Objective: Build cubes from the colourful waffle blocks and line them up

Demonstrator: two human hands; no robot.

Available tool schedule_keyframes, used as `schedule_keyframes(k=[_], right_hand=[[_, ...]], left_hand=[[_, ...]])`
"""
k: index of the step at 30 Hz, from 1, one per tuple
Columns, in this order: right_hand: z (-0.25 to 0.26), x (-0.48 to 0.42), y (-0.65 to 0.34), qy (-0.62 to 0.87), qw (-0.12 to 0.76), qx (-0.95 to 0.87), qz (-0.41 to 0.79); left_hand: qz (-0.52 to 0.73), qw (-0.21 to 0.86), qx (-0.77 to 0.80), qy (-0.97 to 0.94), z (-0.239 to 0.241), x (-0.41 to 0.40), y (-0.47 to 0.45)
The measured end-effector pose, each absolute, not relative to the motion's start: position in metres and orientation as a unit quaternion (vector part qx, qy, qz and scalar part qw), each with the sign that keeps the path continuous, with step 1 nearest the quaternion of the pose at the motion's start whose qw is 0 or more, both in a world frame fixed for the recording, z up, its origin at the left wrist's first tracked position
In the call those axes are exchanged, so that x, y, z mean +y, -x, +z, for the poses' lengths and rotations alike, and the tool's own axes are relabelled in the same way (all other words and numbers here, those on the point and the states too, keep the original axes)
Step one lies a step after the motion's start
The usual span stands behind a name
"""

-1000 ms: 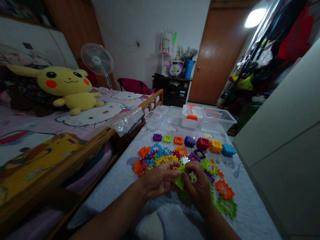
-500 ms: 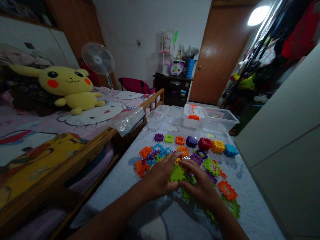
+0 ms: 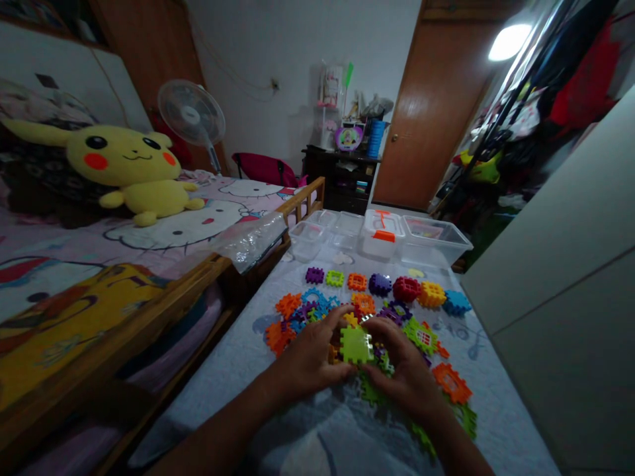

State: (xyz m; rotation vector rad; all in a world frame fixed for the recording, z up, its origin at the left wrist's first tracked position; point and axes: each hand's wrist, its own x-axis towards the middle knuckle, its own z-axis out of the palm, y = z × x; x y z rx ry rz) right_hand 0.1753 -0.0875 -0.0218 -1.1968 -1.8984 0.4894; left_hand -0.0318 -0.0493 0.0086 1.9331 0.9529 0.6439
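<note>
A square lime-green toothed building block (image 3: 356, 345) is held up over the loose pieces, its flat face toward me. My left hand (image 3: 313, 356) curves round its left side with fingers bent. From the right, my right hand (image 3: 404, 370) pinches it between thumb and fingers. Behind and beneath the hands lie scattered interlocking pieces: orange ones (image 3: 280, 336) on the left, blue gear-like ones (image 3: 316, 299), a green window piece (image 3: 421, 335) and an orange frame piece (image 3: 452, 383) on the right. My hands hide part of this pile.
Beyond the pile runs a row of assembled blocks, from purple (image 3: 314, 276) through red (image 3: 407, 289) to blue (image 3: 456, 302). Clear plastic boxes (image 3: 434, 244) and a lidded box with orange clips (image 3: 381, 237) stand behind. A wooden bed rail (image 3: 208, 271) borders the left.
The green block has turned so that its flat face shows more squarely and brightly. My fingers have shifted a little around it, and the whole view has moved slightly.
</note>
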Motion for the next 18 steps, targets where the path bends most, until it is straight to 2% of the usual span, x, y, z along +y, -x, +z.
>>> schedule_keyframes(k=[5,12,16,18], right_hand=[[-0.008,-0.083,-0.169,0.474,0.318,-0.812,0.119],[0.011,-0.051,-0.153,0.460,0.243,-0.847,0.113],[0.007,-0.001,-0.157,0.517,0.214,-0.826,0.070],[0.001,0.031,-0.160,0.566,0.167,-0.805,0.064]], left_hand=[[0.260,0.367,0.374,-0.811,0.003,-0.048,0.035],[0.274,0.334,0.369,-0.823,0.001,-0.033,0.044],[0.325,0.269,0.424,-0.801,-0.003,-0.002,0.065],[0.355,0.237,0.480,-0.767,-0.010,0.018,0.078]])
